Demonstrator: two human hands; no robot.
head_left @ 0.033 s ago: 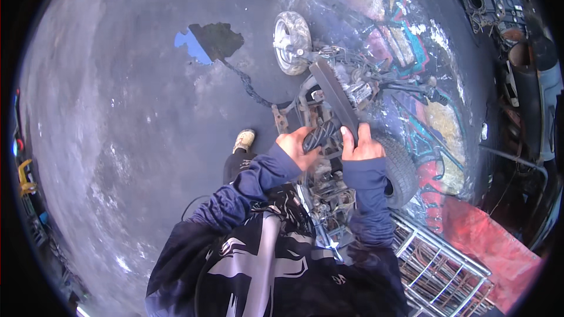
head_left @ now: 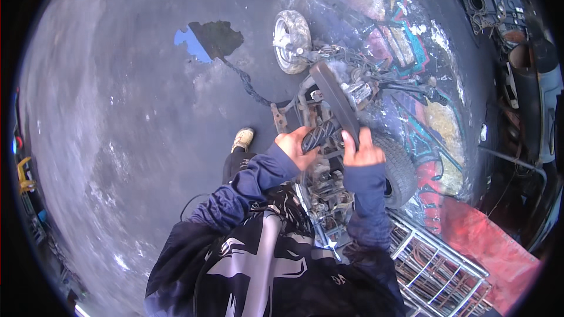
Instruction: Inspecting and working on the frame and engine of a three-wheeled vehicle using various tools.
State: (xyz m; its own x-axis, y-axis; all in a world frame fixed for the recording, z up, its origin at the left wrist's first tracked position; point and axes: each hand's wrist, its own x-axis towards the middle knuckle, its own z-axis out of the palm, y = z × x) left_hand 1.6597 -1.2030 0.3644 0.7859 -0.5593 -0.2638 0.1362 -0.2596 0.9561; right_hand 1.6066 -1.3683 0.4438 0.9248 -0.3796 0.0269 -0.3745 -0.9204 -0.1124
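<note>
In my left hand (head_left: 295, 147), closed round it, is a short black piece with slanted ridges (head_left: 319, 136). My right hand (head_left: 364, 151) grips the near end of a long dark brush (head_left: 333, 94) with thumb and fingers. The brush slants away to the upper left, its far end above the metal frame. Its near half lies close beside the ridged piece; I cannot tell whether the two touch. Beneath both hands a stripped scooter frame (head_left: 282, 118) lies on the floor, with a dirty white-rimmed wheel (head_left: 292, 42) at its far end and a black tyre (head_left: 399, 170) by my right wrist.
A metal wire rack (head_left: 437, 270) filled with thin rods stands at the lower right, beside a red sheet (head_left: 484, 243). Metal engine parts (head_left: 487, 3) line the far right. A wet patch (head_left: 217, 41) marks the grey floor (head_left: 129, 111). My shoe (head_left: 242, 139) is left of the frame.
My right hand and the brush have shifted very slightly. The bristles along the brush's right edge show less clearly now. My left hand keeps its hold.
</note>
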